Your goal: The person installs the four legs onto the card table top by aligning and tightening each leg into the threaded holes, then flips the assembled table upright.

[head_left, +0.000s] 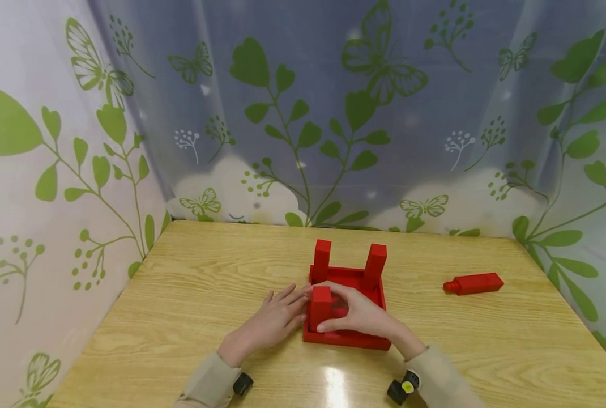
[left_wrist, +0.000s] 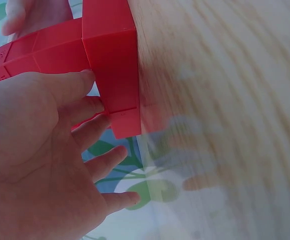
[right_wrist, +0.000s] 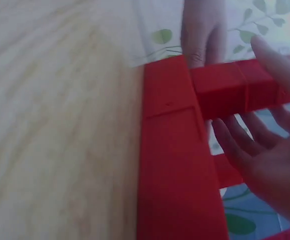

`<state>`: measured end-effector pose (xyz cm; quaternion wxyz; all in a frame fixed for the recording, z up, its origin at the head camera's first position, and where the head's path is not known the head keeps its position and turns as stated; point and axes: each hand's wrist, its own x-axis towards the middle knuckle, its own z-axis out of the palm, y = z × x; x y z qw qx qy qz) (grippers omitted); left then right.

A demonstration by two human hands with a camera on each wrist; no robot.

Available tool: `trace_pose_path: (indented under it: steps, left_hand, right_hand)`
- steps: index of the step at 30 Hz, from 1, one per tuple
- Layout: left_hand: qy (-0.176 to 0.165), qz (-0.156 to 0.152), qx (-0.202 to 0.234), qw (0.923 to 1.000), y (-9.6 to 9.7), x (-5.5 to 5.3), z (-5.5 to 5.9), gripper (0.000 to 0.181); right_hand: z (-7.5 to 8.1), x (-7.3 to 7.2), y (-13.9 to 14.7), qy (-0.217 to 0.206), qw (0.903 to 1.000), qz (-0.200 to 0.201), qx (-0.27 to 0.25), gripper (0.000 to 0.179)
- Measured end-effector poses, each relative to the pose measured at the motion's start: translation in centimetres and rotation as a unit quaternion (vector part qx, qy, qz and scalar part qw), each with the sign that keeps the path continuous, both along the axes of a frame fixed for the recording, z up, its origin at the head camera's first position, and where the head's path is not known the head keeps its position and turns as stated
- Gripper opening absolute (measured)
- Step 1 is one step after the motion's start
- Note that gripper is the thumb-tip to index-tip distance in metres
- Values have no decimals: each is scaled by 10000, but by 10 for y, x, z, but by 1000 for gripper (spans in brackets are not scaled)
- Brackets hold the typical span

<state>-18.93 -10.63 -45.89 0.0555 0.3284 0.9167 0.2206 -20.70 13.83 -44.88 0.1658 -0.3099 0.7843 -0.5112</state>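
Observation:
A red square frame with raised edges, like a small upturned table (head_left: 349, 339), lies on the wooden tabletop. Three red square legs stand up from its corners: a near-left leg (head_left: 320, 303), a far-left leg (head_left: 322, 260) and a far-right leg (head_left: 376, 265). My right hand (head_left: 365, 313) curls round the near-left leg, thumb on the near side and fingers beyond it. With fingers spread fairly straight, my left hand (head_left: 272, 324) rests against the frame's left side. In the left wrist view its thumb and some fingertips touch the red side (left_wrist: 116, 75).
A loose red leg (head_left: 475, 284) with a threaded end lies on the tabletop (head_left: 191, 294) to the right of the frame. A patterned curtain (head_left: 303, 170) hangs behind the table's back edge and along both sides.

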Motion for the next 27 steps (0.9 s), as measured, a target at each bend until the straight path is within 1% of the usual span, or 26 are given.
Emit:
trace_pose_path:
  steps: [2, 4, 7, 10, 13, 15, 18, 21, 23, 25, 27]
  left_hand:
    - [3, 4, 1, 10000, 0, 0, -1, 46]
    - [15, 17, -8, 10000, 0, 0, -1, 46]
    - [8, 37, -19, 10000, 0, 0, -1, 47]
    - [-26, 47, -10, 10000, 0, 0, 0, 47]
    - [-63, 58, -20, 10000, 0, 0, 0, 48]
    - [-83, 69, -18, 9999, 0, 0, 0, 49]
    - [-112, 82, -7, 9999, 0, 0, 0, 49]
    - [-78, 70, -10, 9999, 0, 0, -1, 50]
    - [-40, 53, -13, 10000, 0, 0, -2, 50]
    - [-8, 42, -16, 10000, 0, 0, -2, 51]
    - [3, 35, -9, 10000, 0, 0, -2, 50]
  right_hand:
    - [1, -3, 5, -384, 9988, 257, -157, 72]
    - [2, -6, 10, -683, 9964, 434, -258, 70]
    - [3, -8, 15, -967, 9925, 642, -387, 67]
    - [3, -10, 18, -1117, 9889, 829, -522, 66]
    - [3, -10, 18, -1027, 9893, 895, -518, 63]
    - [2, -10, 17, -960, 9904, 861, -490, 62]
    - [1, -10, 14, -776, 9934, 706, -457, 62]
    - [-1, -7, 7, -474, 9969, 438, -448, 58]
    - [-3, -5, 3, -220, 9988, 205, -385, 51]
    - [-4, -3, -2, 32, 9996, -31, -291, 44]
    - [-5, 0, -6, 204, 9994, -226, -187, 43]
